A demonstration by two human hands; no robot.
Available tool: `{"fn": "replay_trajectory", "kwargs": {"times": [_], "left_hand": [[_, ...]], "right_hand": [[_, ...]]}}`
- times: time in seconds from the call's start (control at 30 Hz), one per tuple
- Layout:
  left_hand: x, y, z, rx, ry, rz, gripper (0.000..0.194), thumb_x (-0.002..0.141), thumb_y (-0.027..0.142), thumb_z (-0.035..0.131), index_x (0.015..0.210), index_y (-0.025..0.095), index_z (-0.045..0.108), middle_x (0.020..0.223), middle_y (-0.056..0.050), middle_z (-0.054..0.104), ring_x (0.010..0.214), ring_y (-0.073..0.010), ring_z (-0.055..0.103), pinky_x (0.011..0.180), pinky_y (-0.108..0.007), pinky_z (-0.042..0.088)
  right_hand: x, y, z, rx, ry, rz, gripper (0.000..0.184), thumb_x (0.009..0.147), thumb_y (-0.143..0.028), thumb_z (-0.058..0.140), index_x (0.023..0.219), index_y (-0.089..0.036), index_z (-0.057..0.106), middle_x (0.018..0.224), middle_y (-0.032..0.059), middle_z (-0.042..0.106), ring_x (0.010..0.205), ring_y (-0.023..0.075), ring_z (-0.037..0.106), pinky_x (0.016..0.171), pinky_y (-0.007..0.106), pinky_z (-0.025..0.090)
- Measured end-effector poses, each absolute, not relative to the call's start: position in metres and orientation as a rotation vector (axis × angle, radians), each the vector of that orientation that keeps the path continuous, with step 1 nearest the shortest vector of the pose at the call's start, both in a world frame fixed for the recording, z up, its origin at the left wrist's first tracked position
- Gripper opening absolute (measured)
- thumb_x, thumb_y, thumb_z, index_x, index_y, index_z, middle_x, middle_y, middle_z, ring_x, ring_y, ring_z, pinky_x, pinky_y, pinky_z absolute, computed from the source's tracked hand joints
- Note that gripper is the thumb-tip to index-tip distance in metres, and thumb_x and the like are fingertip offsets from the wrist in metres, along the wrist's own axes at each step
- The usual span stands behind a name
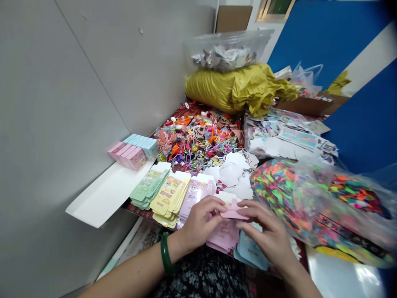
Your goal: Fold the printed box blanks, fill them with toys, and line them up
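Observation:
Between my two hands is a small pink paper box, its end flaps turned toward me. My left hand, with a green bangle on the wrist, pinches the box's left end between thumb and fingers. The fingers of my right hand close on its right end. Just below lies a stack of flat pink boxes. Flat blue boxes sit partly behind my right hand. To the left are stacks of flat purple boxes, yellow boxes and green boxes.
Folded pink boxes and blue boxes stand on a white card tray by the grey wall. Behind the stacks lie small colourful trinkets and white paper cutouts. Plastic bags of bright pieces are at right; a yellow sack is behind.

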State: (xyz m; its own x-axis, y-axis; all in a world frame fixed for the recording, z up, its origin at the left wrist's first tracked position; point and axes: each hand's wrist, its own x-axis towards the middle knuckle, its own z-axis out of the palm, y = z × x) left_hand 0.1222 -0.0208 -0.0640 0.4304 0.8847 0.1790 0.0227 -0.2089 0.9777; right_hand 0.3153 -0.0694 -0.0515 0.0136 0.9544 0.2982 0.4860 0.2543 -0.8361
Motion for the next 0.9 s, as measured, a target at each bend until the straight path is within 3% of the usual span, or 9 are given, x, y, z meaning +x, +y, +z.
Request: {"fn": "replay_trajectory", "kwargs": {"times": [0.13, 0.2, 0.37, 0.47, 0.63, 0.9], "left_hand": [[0.117, -0.024, -0.062, 1.713, 0.771, 0.972, 0.019, 0.073, 0.023, 0.077, 0.090, 0.019, 0.071, 0.098, -0.009, 0.070, 0.094, -0.0218, 0.063, 0.085, -0.033, 0.048], [0.118, -0.024, -0.057, 1.726, 0.788, 0.951, 0.023, 0.073, 0.023, 0.077, 0.094, 0.017, 0.070, 0.096, -0.009, 0.070, 0.092, -0.0209, 0.063, 0.081, -0.031, 0.050], [0.125, -0.020, -0.047, 1.684, 0.881, 0.901, 0.011, 0.078, 0.023, 0.073, 0.086, 0.016, 0.073, 0.083, -0.007, 0.069, 0.078, -0.0179, 0.064, 0.067, -0.026, 0.050], [0.123, -0.018, -0.051, 1.755, 0.856, 0.952, 0.008, 0.081, 0.023, 0.069, 0.085, 0.018, 0.074, 0.083, -0.006, 0.070, 0.080, -0.0180, 0.066, 0.073, -0.028, 0.052], [0.112, -0.019, -0.074, 2.242, 0.679, 1.009, 0.019, 0.089, 0.026, 0.059, 0.100, 0.018, 0.073, 0.104, -0.013, 0.070, 0.102, -0.0224, 0.064, 0.087, -0.034, 0.052], [0.115, -0.018, -0.090, 2.417, 0.593, 1.193, 0.021, 0.093, 0.023, 0.053, 0.100, 0.018, 0.071, 0.102, -0.012, 0.070, 0.096, -0.0186, 0.066, 0.083, -0.031, 0.057]], "right_hand": [[0.319, -0.075, -0.055, -1.356, -1.767, 0.530, 0.012, 0.080, -0.031, 0.070, 0.086, -0.021, 0.072, 0.098, 0.0101, 0.073, 0.093, 0.0244, 0.068, 0.081, 0.038, 0.057], [0.319, -0.074, -0.054, -1.359, -1.775, 0.501, 0.013, 0.081, -0.029, 0.069, 0.090, -0.021, 0.071, 0.095, 0.0092, 0.073, 0.091, 0.0231, 0.068, 0.080, 0.037, 0.057], [0.314, -0.069, -0.042, -1.359, -1.785, 0.533, 0.011, 0.086, -0.027, 0.063, 0.089, -0.019, 0.069, 0.083, 0.0070, 0.072, 0.075, 0.0188, 0.067, 0.063, 0.029, 0.056], [0.315, -0.067, -0.040, -1.315, -1.844, 0.442, 0.009, 0.086, -0.021, 0.062, 0.090, -0.019, 0.069, 0.087, 0.0073, 0.071, 0.081, 0.0192, 0.068, 0.070, 0.030, 0.057], [0.323, -0.074, -0.056, -1.150, -2.046, 0.131, 0.030, 0.081, -0.006, 0.061, 0.107, -0.020, 0.066, 0.103, 0.0116, 0.067, 0.090, 0.0212, 0.064, 0.075, 0.037, 0.054], [0.329, -0.079, -0.078, -1.093, -2.159, -0.044, 0.055, 0.082, -0.002, 0.056, 0.132, -0.024, 0.054, 0.114, 0.0147, 0.062, 0.097, 0.0238, 0.060, 0.075, 0.038, 0.053]]}}
